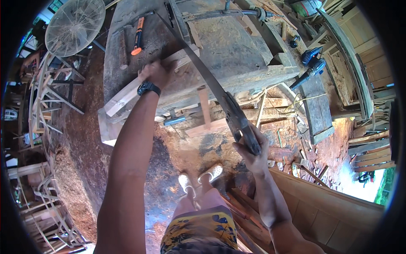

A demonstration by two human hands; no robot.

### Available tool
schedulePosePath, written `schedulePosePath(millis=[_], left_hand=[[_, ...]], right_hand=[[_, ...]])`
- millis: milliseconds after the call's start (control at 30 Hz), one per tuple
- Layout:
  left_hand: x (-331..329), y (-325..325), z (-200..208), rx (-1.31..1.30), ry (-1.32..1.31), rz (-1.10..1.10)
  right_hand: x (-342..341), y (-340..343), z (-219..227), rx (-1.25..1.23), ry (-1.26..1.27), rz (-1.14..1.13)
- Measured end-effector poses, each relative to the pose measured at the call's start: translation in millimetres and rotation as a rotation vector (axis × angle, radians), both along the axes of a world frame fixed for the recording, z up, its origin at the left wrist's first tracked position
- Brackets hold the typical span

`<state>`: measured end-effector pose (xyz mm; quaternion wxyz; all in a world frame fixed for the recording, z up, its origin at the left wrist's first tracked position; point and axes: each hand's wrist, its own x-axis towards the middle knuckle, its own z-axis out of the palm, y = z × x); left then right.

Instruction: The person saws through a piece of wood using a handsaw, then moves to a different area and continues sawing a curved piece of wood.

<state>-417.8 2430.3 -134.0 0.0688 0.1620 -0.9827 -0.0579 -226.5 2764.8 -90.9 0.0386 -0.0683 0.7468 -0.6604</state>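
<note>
My right hand [255,150] is wrapped round the dark handle of a handsaw [211,80]. The saw's long blade slants up and left over the workbench [232,51], crossing the far end of a pale wooden piece [122,98]. Whether the teeth touch the wood, I cannot tell. On that piece, along the bench's near left edge, my left hand [155,74] presses down with its fingers curled round it; a dark watch is on the wrist. Just beyond lies a hammer [138,36] with a black and orange handle, beside a short wooden stick [123,50].
A long bar clamp [237,15] lies across the far bench top. Blue power tools [312,63] rest on a plank at the right. A large fan [75,27] stands at the far left. Wooden frames [59,84] stand left, and a wooden panel [321,207] lies near right.
</note>
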Motion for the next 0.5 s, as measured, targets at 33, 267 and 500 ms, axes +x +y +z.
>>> schedulePosePath(millis=[33, 267, 500], left_hand=[[1, 2, -2, -0.033, 0.018, 0.022], [7, 15, -5, -0.028, 0.058, 0.083], [4, 21, 4, 0.071, -0.104, 0.141]], right_hand=[[-3, 4, -1, 0.003, -0.021, 0.018], [-30, 25, -2, -0.025, -0.073, 0.088], [-51, 35, -1, 0.002, -0.123, 0.146]])
